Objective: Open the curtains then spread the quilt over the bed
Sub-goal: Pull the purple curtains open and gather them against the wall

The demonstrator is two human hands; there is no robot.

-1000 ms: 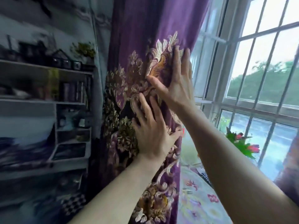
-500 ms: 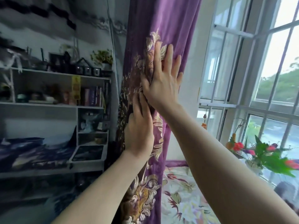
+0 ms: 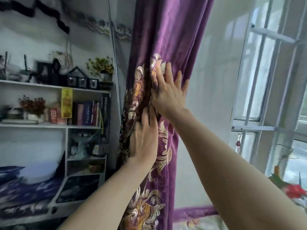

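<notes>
Curtain: purple cloth, velvety nap with a soft sheen. Embroidery on it: raised gold and cream thread, slightly glossy.
Window bars: white-painted, smooth, apparently metal.
Shelf unit: white boards, matt, smooth.
Wall: pale, smooth, faintly glossy.

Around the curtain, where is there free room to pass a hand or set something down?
Free: the strip of bare white wall between the curtain and the window frame. Crowded: the shelves left of the curtain, packed with books, ornaments and flowers. The left hand and right hand lie flat on the curtain folds.
</notes>
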